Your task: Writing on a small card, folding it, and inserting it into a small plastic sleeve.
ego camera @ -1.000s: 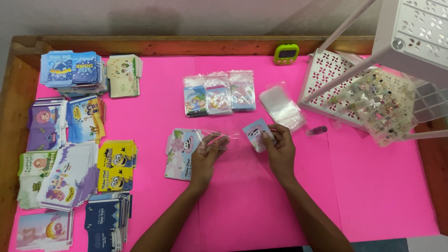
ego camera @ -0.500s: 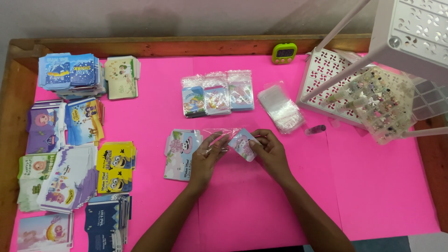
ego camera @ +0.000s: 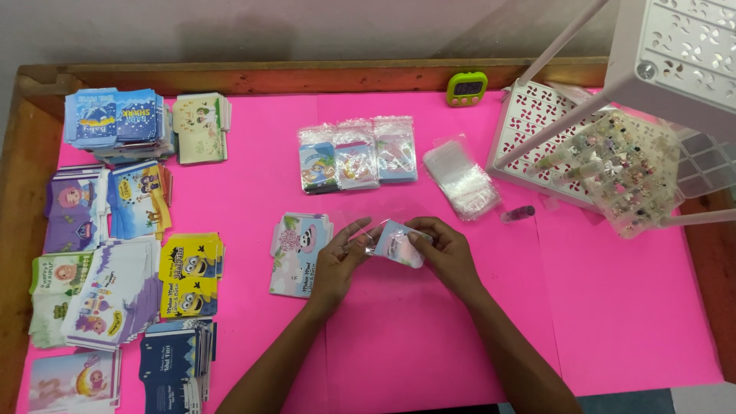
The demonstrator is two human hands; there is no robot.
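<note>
Near the worktop's [ego camera: 598, 307] middle, the left hand [ego camera: 337, 261] pinches a clear sleeve [ego camera: 368, 244] by its mouth, seemingly to hold it open, while the right hand [ego camera: 445, 253], fingers closed on one card [ego camera: 399, 244], feeds it in; three bagged cards [ego camera: 357, 153] lie toward the far edge.

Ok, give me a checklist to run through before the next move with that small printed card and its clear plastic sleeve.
1. Small printed card held by both hands: ok.
2. Left hand pinching the clear plastic sleeve at the card's left edge: ok.
3. Right hand gripping the card's right side: ok.
4. Card fully seated in the sleeve: cannot tell.
5. Stack of empty clear sleeves lying nearby on the pink table cover: ok.
6. Pile of matching cards beside the left hand: ok.
</note>
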